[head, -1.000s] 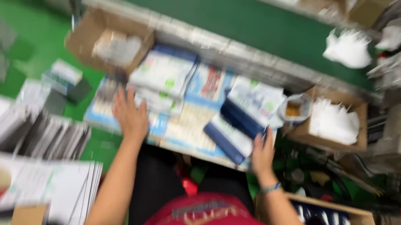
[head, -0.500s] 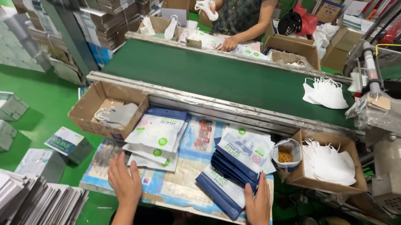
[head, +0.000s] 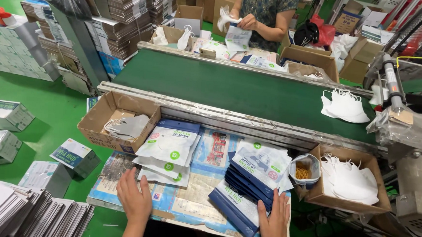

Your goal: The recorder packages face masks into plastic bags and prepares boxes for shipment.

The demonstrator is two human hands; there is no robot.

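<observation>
My left hand lies flat, fingers apart, on the paper-covered work board, just below a pile of white pouches with green dots. My right hand rests open at the near right edge of the board, touching the lower end of a fanned stack of dark blue and white pouches. Neither hand holds anything.
A green conveyor belt runs behind the board, with white masks on it. A cardboard box of grey masks stands left, a box of white masks right, beside a small cup. Another person works opposite. Cartons lie on the floor.
The view has tilted up from my lap to the belt and the person opposite. Both hands stay on the board's near edge, now seen lower in the frame.
</observation>
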